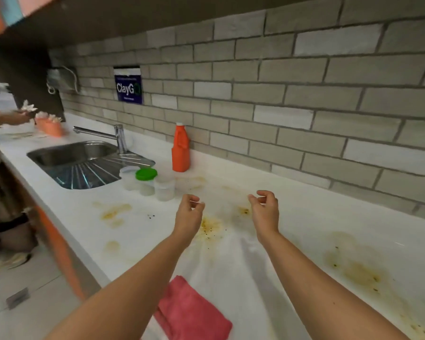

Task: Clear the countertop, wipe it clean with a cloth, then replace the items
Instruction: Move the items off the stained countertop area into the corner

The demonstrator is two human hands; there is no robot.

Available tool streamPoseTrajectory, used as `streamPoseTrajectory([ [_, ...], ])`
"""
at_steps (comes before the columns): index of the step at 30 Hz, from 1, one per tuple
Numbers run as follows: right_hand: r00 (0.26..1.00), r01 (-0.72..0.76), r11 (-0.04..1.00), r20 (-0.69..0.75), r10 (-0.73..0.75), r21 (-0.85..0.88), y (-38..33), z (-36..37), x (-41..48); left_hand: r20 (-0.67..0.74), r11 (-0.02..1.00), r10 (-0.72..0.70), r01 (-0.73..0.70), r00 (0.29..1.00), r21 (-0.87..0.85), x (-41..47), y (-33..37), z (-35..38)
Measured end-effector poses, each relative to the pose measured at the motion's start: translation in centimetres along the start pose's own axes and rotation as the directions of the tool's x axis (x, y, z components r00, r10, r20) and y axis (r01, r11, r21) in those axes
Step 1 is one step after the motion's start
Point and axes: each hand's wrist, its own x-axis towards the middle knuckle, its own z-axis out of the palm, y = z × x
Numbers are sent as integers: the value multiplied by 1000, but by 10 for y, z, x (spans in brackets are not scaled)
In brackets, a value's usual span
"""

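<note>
Nearest the front edge of the desk (317,217) a folded pink cloth (192,312) lies untouched. Beyond it the left hand (190,213) and right hand (265,211) hover over yellow stains (210,228), fingers (271,196) loosely curled, holding nothing. Farther off stand plastic containers (146,181) and an orange bottle (180,148); I judge clearing comes first, so both must be lifted away.

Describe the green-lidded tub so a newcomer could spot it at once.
Find the steel sink at the left of the white countertop. Right of its ribbed drainboard stand three small clear tubs; the green-lidded tub is the middle one. Only it has a bright green lid; the left tub and right tub have pale ones.
</note>
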Motion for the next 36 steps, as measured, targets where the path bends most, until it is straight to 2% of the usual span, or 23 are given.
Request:
streamPoseTrajectory([
  [6,986,-50,999,159,52,-17,9,62,15,-71,996,-75,77,995,37,47,-28,-45],
  [12,935,-138,970,297,194,-199,11,126,28,-94,986,-151,157,984,52,116,-53,-87],
  [23,903,-239,925,284,324,-296,13,256,43,-205,969,-234,244,950,29,228,-83,-151],
  [28,891,-276,882,242,384,-383,23,299,53,-268,922,-384,383,884,-57,261,-97,-165],
  [32,886,-304,849,200,419,-432,28,320,64,-197,868,-496,474,846,-149,278,-99,-171],
  [36,864,-366,833,180,470,-415,33,334,72,-95,830,-541,512,836,-222,287,-100,-172],
])
